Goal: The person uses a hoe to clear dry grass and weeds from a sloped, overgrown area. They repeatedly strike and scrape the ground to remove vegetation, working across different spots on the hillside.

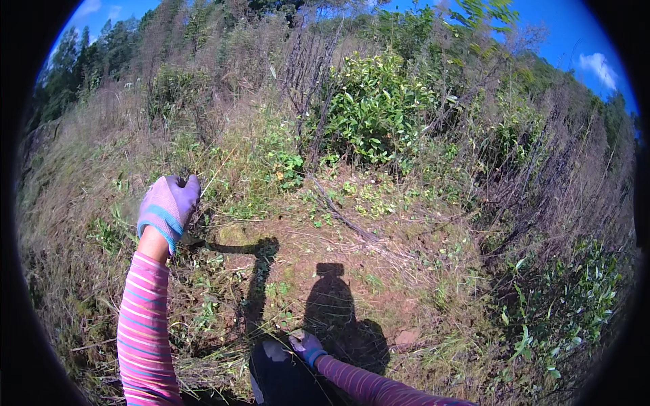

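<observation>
My left hand [171, 205], in a purple-and-pink work glove with a blue cuff, is raised at the left with its fingers curled into a fist. What it grips is mostly hidden; its shadow on the ground [264, 259] shows a stick-like tool jutting from the fist. A pale dry stalk [216, 175] rises beside the glove. Low in the middle, my right hand [306, 346], gloved alike, is bent beside my dark-clad knee [279, 370]. Thin grass blades [266, 330] lie by its fingers; whether it holds them is unclear.
Reddish soil [299, 248] with cut or flattened grass lies ahead. A dry branch [345, 218] slants across it. Beyond stand a leafy green bush [376, 111] and tall dry weeds [299, 66]. More leafy shrubs [553, 314] grow at the right.
</observation>
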Demonstrator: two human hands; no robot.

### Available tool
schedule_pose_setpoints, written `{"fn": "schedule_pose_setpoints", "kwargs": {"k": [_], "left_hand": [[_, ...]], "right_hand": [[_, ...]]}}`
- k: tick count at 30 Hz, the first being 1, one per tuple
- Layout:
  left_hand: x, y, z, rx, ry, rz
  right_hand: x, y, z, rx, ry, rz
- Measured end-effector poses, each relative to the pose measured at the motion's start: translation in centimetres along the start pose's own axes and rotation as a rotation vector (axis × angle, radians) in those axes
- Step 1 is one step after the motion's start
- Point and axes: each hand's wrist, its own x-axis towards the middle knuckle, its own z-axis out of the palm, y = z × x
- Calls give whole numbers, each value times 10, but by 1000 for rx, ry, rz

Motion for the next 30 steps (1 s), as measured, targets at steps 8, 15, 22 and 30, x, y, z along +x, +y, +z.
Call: {"fn": "schedule_pose_setpoints", "kwargs": {"k": [8,15,22,30], "left_hand": [[7,0,-3,19,29,-10],[5,10,-6,29,8,40],[9,16,1,-59,-1,92],[22,14,1,-112,18,117]], "right_hand": [[-5,-23,-8,-11,-2,22],[-12,-31,-18,37,-23,0],[-8,-21,-19,90,-13,33],[-20,-33,-17,26,59,149]]}}
